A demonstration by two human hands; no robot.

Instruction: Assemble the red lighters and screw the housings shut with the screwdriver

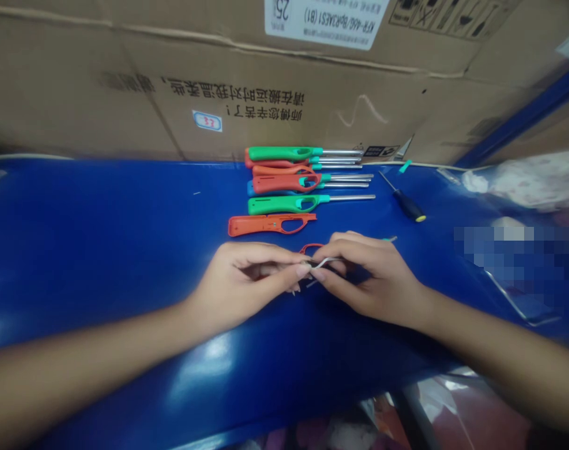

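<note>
My left hand (251, 275) and my right hand (373, 269) meet over the blue table, fingertips almost touching. Between my right thumb and forefinger runs a thin white wire (329, 261), pinched. Its other end leads to my left fingertips, which are closed on a small part too hidden to name. Just behind the fingers shows the loop of an orange piece (311, 247), mostly covered by my right hand. Beyond my hands lies an open orange lighter shell half (270, 225). A green long-nosed lighter (284, 204) with a metal tube lies behind that.
Further back, several more long-nosed lighters (284, 182) lie in a stack against a large cardboard box (125, 100). To their right are a dark screwdriver (409, 206) and a small teal piece (405, 167). A patterned cloth or bag (533, 178) lies at the right.
</note>
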